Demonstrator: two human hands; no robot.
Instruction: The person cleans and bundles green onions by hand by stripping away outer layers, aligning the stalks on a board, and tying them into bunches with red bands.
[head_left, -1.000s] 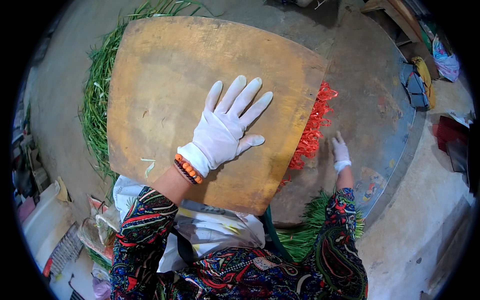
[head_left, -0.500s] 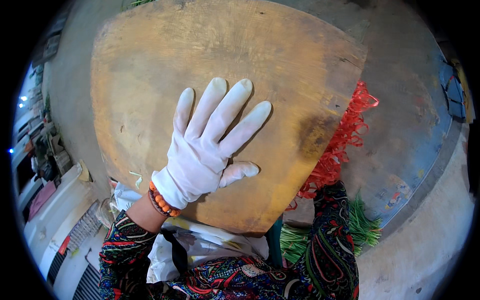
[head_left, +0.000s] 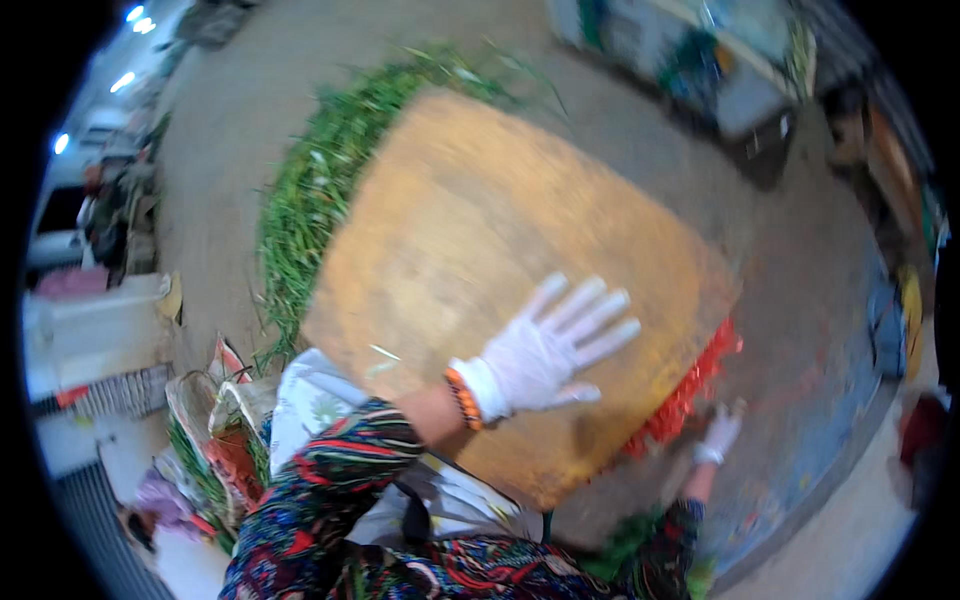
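Observation:
My left hand (head_left: 548,352), in a thin white glove with an orange bead bracelet at its wrist, is open with fingers spread over the worn yellow-brown board (head_left: 450,240). Whether the palm presses on the wood or hovers just above it, I cannot tell. A small pale plant scrap (head_left: 384,352) lies on the board near its left side. My right hand (head_left: 718,437), gloved in white too, is low beyond the board's right edge. It is nearest to a bunch of red plastic strips (head_left: 690,390) hanging along that edge. Motion smears its fingers.
Long green leafy stalks (head_left: 310,200) are heaped on the floor behind and left of the board. More greens (head_left: 625,545) lie beside my right forearm. Bags (head_left: 235,430) with stalks stand at the left. A pale bin-like container (head_left: 690,60) is at the far right.
The view has shifted, showing the heap of greens and more floor. My left hand appears farther right over the board. My right hand, hidden before, now shows beside the red strips.

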